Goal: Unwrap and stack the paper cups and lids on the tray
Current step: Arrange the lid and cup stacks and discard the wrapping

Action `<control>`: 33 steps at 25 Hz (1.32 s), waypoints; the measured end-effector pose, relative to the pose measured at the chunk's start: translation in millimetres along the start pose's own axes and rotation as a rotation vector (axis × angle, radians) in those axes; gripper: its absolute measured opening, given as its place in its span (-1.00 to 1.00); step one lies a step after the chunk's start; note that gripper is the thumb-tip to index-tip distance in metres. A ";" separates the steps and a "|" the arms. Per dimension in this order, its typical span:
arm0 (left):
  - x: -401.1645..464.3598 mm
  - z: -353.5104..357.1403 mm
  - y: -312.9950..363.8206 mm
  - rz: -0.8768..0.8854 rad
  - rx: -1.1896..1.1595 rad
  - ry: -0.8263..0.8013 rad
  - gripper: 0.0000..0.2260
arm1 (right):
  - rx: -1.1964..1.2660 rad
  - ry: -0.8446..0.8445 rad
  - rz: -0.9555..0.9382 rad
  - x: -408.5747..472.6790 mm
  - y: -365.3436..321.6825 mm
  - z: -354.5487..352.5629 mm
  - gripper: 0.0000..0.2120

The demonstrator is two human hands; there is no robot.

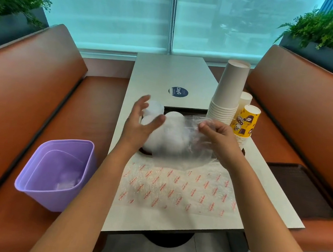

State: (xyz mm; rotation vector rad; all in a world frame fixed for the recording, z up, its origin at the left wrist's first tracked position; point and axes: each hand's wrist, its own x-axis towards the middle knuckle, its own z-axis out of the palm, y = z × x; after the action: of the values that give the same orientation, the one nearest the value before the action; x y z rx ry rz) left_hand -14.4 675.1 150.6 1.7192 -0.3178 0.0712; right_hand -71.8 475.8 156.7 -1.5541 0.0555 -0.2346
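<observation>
the stack of white lids lies on its side on the dark tray, in the middle of the table. its long way runs from the left to the right, with the round lid faces turned toward the left hand. a clear plastic wrap is around the right part of the stack and hangs loose there. the picture is blurry here, so the edges of the lids are hard to see

the left hand is spread wide, fingers straight and apart, right at the left end of the lids. i cannot tell if it is touching them. the right hand has its fingers curled and pinches the clear plastic wrap at the right end

a tall pile of white paper cups stands upside down on the right side of the tray. just beside it stands a shorter pile of yellow cups, upside down too

a sheet of bubble wrap with red words lies flat on the table near the person. a purple bin sits on the orange seat on the left. another dark tray lies on the seat on the right
</observation>
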 end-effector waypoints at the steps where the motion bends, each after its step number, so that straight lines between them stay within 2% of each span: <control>1: -2.7 -1.4 -5.7 -0.080 -0.156 -0.029 -0.37 | 0.049 0.015 0.017 -0.5 2.3 -0.9 -0.92; 3: -10.8 1.9 -19.4 -0.213 -0.228 -0.191 -0.15 | 0.092 0.018 0.042 -1.7 6.6 -1.2 -0.92; 4: -14.4 4.5 -25.0 -0.233 -0.220 -0.252 -0.12 | 0.100 0.021 0.048 -2.3 8.7 -1.1 -0.92; 5: -16.2 8.4 -29.9 -0.240 -0.241 -0.252 -0.24 | 0.104 0.024 0.052 -3.6 9.4 -0.4 -0.92; 8: -18.3 19.6 -26.9 -0.246 -0.369 -0.033 -0.80 | 0.086 0.067 0.070 -7.1 10.4 2.5 -0.85; 10: -17.7 21.5 -25.7 -0.219 -0.344 0.030 -0.94 | 0.067 0.131 0.076 -8.6 13.9 4.3 -0.78; 13: -15.9 20.3 -28.7 -0.173 -0.318 0.052 -0.90 | 0.054 0.201 0.071 -10.6 17.3 5.6 -0.73; 15: -14.1 19.0 -30.3 -0.142 -0.305 0.069 -0.87 | 0.000 0.234 0.041 -11.3 21.4 5.7 -0.79; 17: -13.5 18.1 -29.5 -0.123 -0.298 0.089 -0.85 | -0.091 0.293 -0.044 -11.6 28.2 4.8 -0.87; 19: -12.8 17.0 -29.2 -0.091 -0.274 0.083 -0.85 | -0.201 0.362 -0.162 -13.8 34.2 2.7 -0.74; 20: -12.5 15.9 -28.0 -0.075 -0.246 0.073 -0.85 | -0.254 0.378 -0.215 -14.3 35.1 1.9 -0.74; 24: -5.9 11.4 -27.6 -0.032 -0.176 0.033 -0.86 | -0.485 0.307 -0.342 -9.7 39.0 -4.6 -0.84; 27: -3.3 10.7 -25.7 -0.012 -0.168 0.015 -0.85 | -0.653 0.187 -0.341 -8.2 41.2 -8.0 -0.85; 33: -2.7 9.1 -23.6 0.000 -0.139 -0.007 -0.84 | -0.620 0.221 -0.234 -11.8 38.0 -5.1 -0.80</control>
State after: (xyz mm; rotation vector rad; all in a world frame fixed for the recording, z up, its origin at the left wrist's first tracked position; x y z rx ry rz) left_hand -12.3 670.0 125.8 1.5821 -0.3204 0.0417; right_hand -79.9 472.9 117.5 -2.1471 0.1289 -0.6174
